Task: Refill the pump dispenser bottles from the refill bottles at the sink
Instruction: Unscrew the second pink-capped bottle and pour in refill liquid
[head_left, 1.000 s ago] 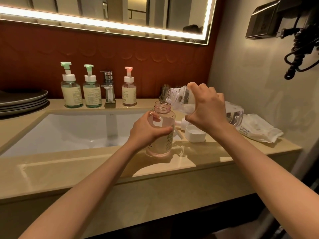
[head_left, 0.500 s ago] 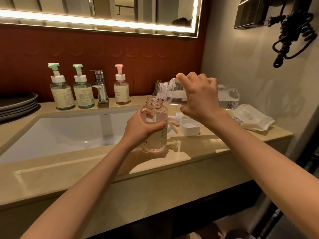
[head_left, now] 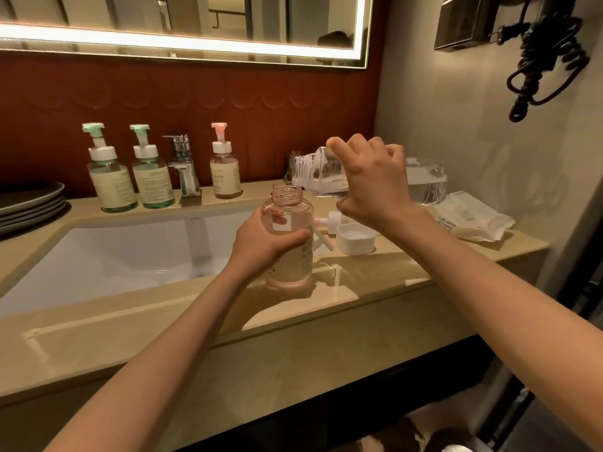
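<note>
My left hand [head_left: 264,241] grips an uncapped pink dispenser bottle [head_left: 290,256] that stands upright on the counter [head_left: 375,282] right of the sink [head_left: 114,256]. My right hand [head_left: 372,187] holds a clear refill bottle [head_left: 424,184] tipped on its side, its open mouth just above and right of the pink bottle's neck. Clear liquid lies along the refill bottle's lower side. The pink bottle's pump head [head_left: 328,221] lies on the counter behind it.
Two green pump bottles [head_left: 112,181] [head_left: 153,177], a chrome tap [head_left: 182,168] and a pink pump bottle [head_left: 225,171] line the back ledge. A white cap [head_left: 355,238] and a wet-wipes pack [head_left: 470,220] lie right. Grey plates [head_left: 29,203] stack far left.
The refill bottle has tipped from mouth-up to near level, its mouth now close over the pink bottle's neck. My left hand keeps the pink bottle in place.
</note>
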Demonstrator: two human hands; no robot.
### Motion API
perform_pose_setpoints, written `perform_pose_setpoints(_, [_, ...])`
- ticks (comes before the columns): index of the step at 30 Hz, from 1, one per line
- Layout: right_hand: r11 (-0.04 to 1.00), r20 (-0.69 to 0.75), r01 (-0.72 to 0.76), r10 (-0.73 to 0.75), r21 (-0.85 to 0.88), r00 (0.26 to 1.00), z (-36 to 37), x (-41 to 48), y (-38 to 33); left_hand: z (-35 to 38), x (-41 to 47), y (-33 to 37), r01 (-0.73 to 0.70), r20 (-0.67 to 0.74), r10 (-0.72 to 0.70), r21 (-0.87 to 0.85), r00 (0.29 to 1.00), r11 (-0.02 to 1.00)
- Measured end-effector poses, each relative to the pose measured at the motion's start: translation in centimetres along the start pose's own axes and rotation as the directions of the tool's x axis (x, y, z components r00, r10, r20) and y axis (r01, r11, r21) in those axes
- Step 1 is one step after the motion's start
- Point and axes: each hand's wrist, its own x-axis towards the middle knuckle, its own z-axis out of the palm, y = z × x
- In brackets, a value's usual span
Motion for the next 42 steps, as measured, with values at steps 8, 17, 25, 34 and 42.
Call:
perform_pose_setpoints(8, [1.000,0.017,0.008,-0.008,-0.021,1.000,-0.31,0.10,-0.02,-0.03,0.06,-0.16,-0.005,0.000,0.005,0.009,1.000,1.000])
perform_pose_setpoints(17, [0.999,0.023,0.009,-0.008,-0.031,1.000,-0.36,0.12,-0.11,-0.04,-0.08,-0.06,-0.005,-0.002,0.005,0.000,1.000,1.000])
perform_pose_setpoints(25, [0.999,0.047,0.007,-0.006,-0.031,0.999,-0.72,0.15,-0.15,0.02,-0.16,0.06,-0.009,-0.013,0.009,0.009,1.000,1.000])
perform_pose_setpoints(34, [1.000,0.032,0.006,-0.005,-0.025,0.999,-0.75,0.13,-0.24,0.09,-0.23,0.05,-0.022,-0.018,0.022,0.011,1.000,1.000])
perform_pose_setpoints(42, [0.999,0.026,0.009,-0.008,-0.040,1.000,-0.52,0.18,-0.26,0.06,-0.25,0.11,-0.017,-0.012,0.017,-0.002,1.000,1.000])
